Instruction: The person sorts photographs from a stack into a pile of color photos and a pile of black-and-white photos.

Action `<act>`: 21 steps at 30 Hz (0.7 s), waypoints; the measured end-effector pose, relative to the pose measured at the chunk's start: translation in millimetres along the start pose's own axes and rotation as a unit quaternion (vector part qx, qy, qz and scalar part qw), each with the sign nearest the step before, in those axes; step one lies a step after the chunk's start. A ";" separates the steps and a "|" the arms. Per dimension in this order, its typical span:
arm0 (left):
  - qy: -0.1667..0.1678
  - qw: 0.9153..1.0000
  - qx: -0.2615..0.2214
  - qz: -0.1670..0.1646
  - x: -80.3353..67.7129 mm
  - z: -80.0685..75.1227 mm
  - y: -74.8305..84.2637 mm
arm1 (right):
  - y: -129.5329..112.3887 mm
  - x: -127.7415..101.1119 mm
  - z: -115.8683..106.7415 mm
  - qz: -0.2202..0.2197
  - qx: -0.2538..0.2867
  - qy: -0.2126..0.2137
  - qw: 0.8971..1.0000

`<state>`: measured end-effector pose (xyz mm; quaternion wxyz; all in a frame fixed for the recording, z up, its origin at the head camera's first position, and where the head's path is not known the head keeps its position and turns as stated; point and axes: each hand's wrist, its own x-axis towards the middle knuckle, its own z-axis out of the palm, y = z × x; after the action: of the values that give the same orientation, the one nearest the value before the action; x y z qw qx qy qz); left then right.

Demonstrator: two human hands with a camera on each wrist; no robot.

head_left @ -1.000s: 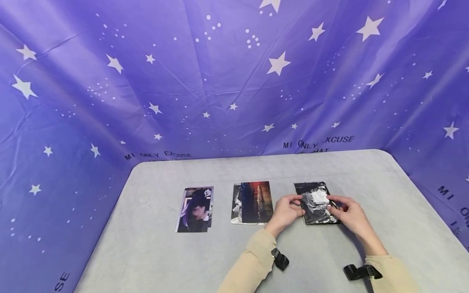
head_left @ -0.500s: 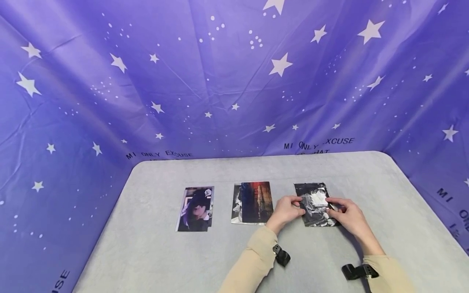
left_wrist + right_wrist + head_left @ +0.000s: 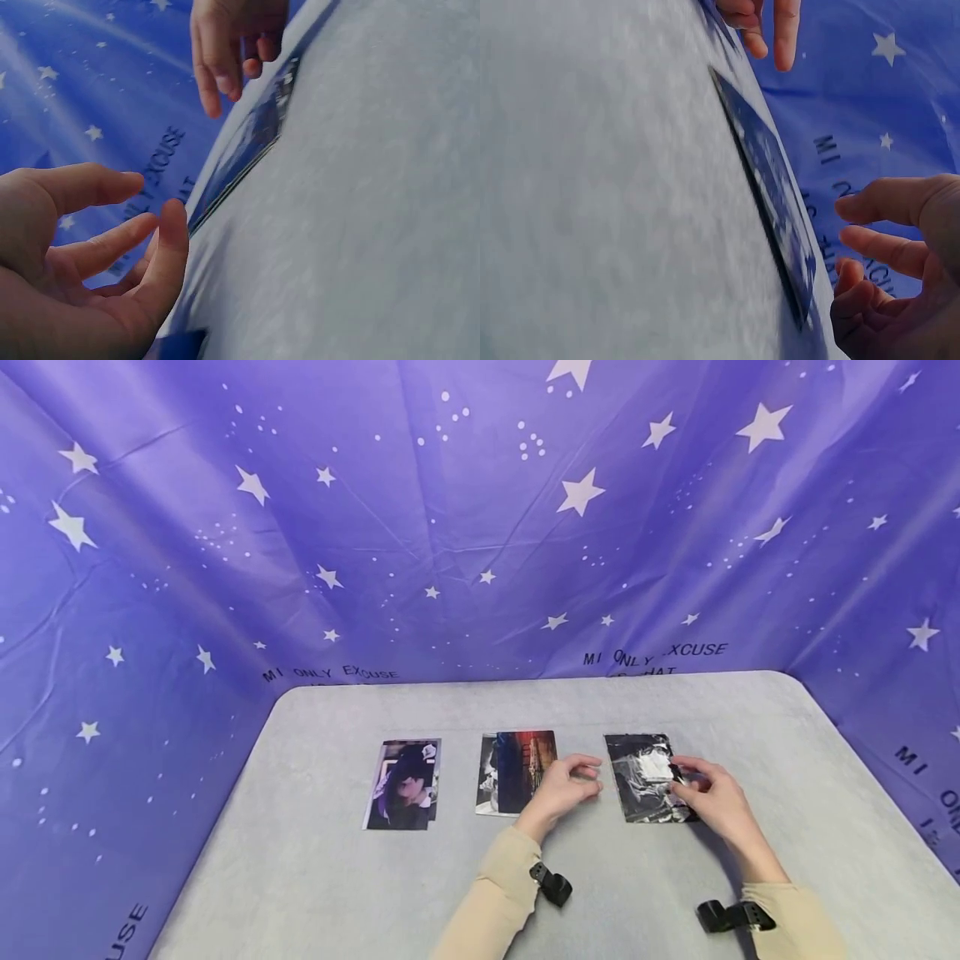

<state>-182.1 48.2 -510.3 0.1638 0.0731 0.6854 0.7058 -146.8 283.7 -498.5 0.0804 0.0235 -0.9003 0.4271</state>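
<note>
Fingers of the right hand [image 3: 716, 797] curl loosely at the right edge of the dark photo card [image 3: 647, 777]; the head view suggests the tips touch or nearly touch that edge, but the right wrist view shows them hovering just above it, holding nothing, so contact cannot be settled. The left hand [image 3: 564, 785] floats relaxed and parted over the bare strip between this card and the middle card pile [image 3: 517, 772], its fingertips pointing toward the dark card's left edge without reaching it. The dark photo card lies flat on the grey table [image 3: 315, 877], its long axis running away from the person, slightly slanted, with a pale glossy patch near its far half. It sits directly ahead of the right hand and to the right of the left hand, so the right hand is the nearer of the two. Seen from the left wrist, the card's edge [image 3: 259, 135] rests flush on the surface with no lifted corner showing. Further left, well apart, lies a portrait card [image 3: 403, 783], also lengthwise away from the person. Open grey surface stretches to the right of the dark card and toward the person, and more lies beyond it up to the starry purple backdrop [image 3: 450, 527] that walls in the table on three sides. Black wrist straps [image 3: 731, 916] sit over the cream sleeves.
</note>
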 end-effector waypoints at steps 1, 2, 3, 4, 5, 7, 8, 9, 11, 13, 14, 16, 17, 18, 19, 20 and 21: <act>0.002 1.000 -0.004 0.000 -1.6 -4.4 1.5 | -2.7 0.6 1.8 -0.004 0.010 -0.003 1.000; 0.004 1.000 -0.003 0.001 -3.2 -8.7 2.9 | -5.1 1.2 4.3 -0.005 0.018 -0.005 1.000; 0.006 1.000 -0.006 0.002 -4.8 -12.6 4.1 | -7.6 1.7 6.3 -0.006 0.028 -0.010 1.000; 0.007 1.000 -0.002 0.004 -6.5 -16.4 5.1 | -9.9 1.9 8.4 -0.007 0.033 -0.014 0.999; 0.010 1.000 0.001 0.008 -7.8 -19.9 5.8 | -11.9 2.2 10.6 -0.010 0.032 -0.019 0.999; 0.014 1.000 0.000 0.014 -10.5 -26.5 5.6 | -16.2 2.2 14.0 -0.014 0.031 -0.027 0.999; 0.018 1.000 0.000 0.017 -12.0 -29.5 5.3 | -17.9 2.3 15.9 -0.018 0.031 -0.031 0.999; 0.021 1.000 -0.001 0.021 -13.5 -32.8 5.0 | -19.9 2.6 17.2 -0.023 0.033 -0.039 0.998; 0.030 0.999 -0.004 0.022 -16.3 -40.0 4.0 | -23.7 3.9 21.1 -0.033 0.041 -0.051 0.997; 0.039 0.999 -0.006 0.022 -21.7 -48.3 7.2 | -27.3 6.2 25.6 -0.038 0.059 -0.065 0.995; 0.044 0.999 -0.004 0.021 -23.5 -52.9 8.3 | -29.2 7.6 28.0 -0.039 0.065 -0.069 0.995; 0.052 0.998 -0.005 0.021 -26.8 -62.4 8.8 | -32.7 10.4 32.7 -0.043 0.074 -0.075 0.993; 0.055 0.998 -0.006 0.022 -28.2 -67.4 9.1 | -34.3 11.9 35.1 -0.044 0.077 -0.077 0.993; 0.059 0.998 -0.005 0.022 -29.6 -72.3 9.5 | -36.1 13.6 37.4 -0.045 0.078 -0.078 0.993; 0.062 0.998 -0.006 0.021 -30.9 -77.1 9.5 | -38.4 15.2 39.5 -0.048 0.082 -0.081 0.992; 0.068 0.997 -0.008 0.022 -30.4 -81.8 6.2 | -40.4 16.9 41.7 -0.050 0.085 -0.084 0.992; 0.074 0.997 -0.009 0.025 -31.6 -86.2 5.5 | -42.2 18.6 44.0 -0.053 0.091 -0.088 0.991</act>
<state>-181.5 -43.6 -505.3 0.0955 0.0360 0.6870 0.7195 -166.0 223.4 -490.5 0.0215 0.1159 -0.8589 0.4984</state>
